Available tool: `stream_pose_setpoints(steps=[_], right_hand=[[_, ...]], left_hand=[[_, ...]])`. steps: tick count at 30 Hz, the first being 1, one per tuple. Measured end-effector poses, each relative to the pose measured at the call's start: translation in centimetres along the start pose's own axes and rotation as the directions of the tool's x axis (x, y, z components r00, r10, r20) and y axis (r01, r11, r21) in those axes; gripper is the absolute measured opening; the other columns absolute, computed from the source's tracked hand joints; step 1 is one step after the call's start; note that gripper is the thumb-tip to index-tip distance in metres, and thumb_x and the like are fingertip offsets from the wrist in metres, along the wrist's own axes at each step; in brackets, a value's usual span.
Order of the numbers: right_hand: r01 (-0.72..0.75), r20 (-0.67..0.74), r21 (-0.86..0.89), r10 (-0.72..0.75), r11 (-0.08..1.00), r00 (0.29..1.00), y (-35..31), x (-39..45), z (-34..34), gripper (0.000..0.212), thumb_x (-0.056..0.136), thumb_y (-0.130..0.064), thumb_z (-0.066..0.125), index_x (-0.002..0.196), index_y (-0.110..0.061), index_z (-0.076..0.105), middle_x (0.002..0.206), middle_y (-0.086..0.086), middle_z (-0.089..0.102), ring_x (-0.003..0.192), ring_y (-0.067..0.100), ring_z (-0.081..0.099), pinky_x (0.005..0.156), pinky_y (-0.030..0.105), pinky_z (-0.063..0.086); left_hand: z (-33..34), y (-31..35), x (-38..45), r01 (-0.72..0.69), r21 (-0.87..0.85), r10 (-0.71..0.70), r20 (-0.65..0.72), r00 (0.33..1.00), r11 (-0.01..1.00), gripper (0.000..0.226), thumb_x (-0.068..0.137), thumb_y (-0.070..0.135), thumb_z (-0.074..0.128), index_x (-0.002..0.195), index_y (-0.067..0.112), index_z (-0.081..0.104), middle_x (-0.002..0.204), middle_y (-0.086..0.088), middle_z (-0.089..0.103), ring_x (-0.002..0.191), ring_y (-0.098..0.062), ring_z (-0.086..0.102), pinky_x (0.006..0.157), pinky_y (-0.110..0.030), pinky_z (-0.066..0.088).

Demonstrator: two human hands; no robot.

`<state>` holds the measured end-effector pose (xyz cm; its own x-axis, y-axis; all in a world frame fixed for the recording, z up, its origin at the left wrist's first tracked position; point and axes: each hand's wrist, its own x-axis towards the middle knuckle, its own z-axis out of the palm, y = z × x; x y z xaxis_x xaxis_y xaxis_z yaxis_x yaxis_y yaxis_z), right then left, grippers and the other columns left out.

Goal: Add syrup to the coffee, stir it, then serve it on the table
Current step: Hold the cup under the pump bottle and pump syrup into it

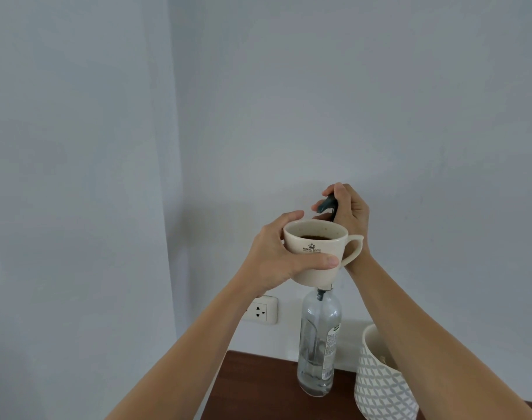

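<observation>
L hand [274, 256] wrapped round cream cup [316, 253], thumb across front, fingers behind rim; cup held in air under pump head [327, 204] of clear syrup bottle [317, 344]. Dark coffee [315, 237] visible low inside. R hand [349, 213] closed on pump top. Bottle upright on brown table [258, 389], just beside patterned white pot [380, 380]. Wall socket [261, 310] behind L forearm.

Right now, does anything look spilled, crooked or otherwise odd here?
Nothing looks spilled or broken. The left hand holds the cream cup level in the air under the pump spout of the clear syrup bottle, and the right hand is on the pump. The bottle stands upright on the brown table.
</observation>
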<state>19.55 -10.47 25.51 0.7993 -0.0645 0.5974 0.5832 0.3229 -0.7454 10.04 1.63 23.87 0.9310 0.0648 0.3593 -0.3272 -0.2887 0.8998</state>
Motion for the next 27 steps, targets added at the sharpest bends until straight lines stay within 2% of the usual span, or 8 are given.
stream_pose_setpoints(steps=[11,15,17,23,27], right_hand=[[0.039,-0.01,-0.031,-0.039,0.999,0.999,0.39,0.41,-0.01,0.027,0.098,-0.013,0.045,0.076,-0.003,0.059,0.058,0.01,0.062,0.047,0.021,0.057,0.048,0.03,0.045],[0.043,-0.021,-0.033,-0.044,0.999,0.999,0.49,0.53,-0.03,0.029,0.098,-0.013,0.045,0.073,-0.005,0.059,0.066,0.024,0.06,0.05,0.025,0.054,0.047,0.028,0.045],[0.039,-0.021,-0.037,-0.04,0.999,0.999,0.55,0.49,-0.07,0.028,0.098,-0.013,0.045,0.075,-0.003,0.059,0.066,0.023,0.06,0.048,0.024,0.055,0.047,0.028,0.046],[0.036,-0.02,-0.04,-0.037,0.999,0.999,0.51,0.33,-0.12,0.027,0.098,-0.012,0.044,0.077,-0.003,0.059,0.063,0.019,0.062,0.045,0.02,0.056,0.046,0.026,0.045],[0.042,-0.025,-0.037,-0.043,0.998,0.999,0.43,0.32,-0.06,0.027,0.098,-0.012,0.044,0.076,-0.002,0.059,0.063,0.02,0.061,0.048,0.023,0.056,0.046,0.026,0.044]], left_hand=[[-0.15,-0.16,0.08,0.0,0.006,0.0,-0.007,1.0,1.0,0.117,0.034,0.048,0.089,0.144,0.029,0.051,0.12,0.009,0.069,0.108,-0.008,0.067,0.091,-0.026,0.057],[-0.06,-0.24,0.12,0.007,-0.002,-0.007,-0.001,1.0,1.0,0.116,0.035,0.044,0.092,0.143,0.029,0.052,0.12,0.008,0.07,0.107,-0.007,0.068,0.089,-0.024,0.057],[-0.04,-0.24,0.1,0.006,0.002,-0.006,0.005,1.0,1.0,0.113,0.04,0.039,0.094,0.144,0.028,0.051,0.119,0.008,0.069,0.105,-0.004,0.067,0.086,-0.021,0.056],[-0.01,-0.33,0.01,0.006,-0.005,-0.006,0.003,1.0,1.0,0.112,0.041,0.039,0.094,0.144,0.028,0.051,0.12,0.009,0.069,0.106,-0.004,0.067,0.084,-0.02,0.055],[0.01,-0.34,0.02,-0.001,-0.01,0.001,-0.003,1.0,1.0,0.116,0.035,0.047,0.089,0.143,0.029,0.052,0.12,0.009,0.07,0.107,-0.006,0.068,0.085,-0.02,0.055]])
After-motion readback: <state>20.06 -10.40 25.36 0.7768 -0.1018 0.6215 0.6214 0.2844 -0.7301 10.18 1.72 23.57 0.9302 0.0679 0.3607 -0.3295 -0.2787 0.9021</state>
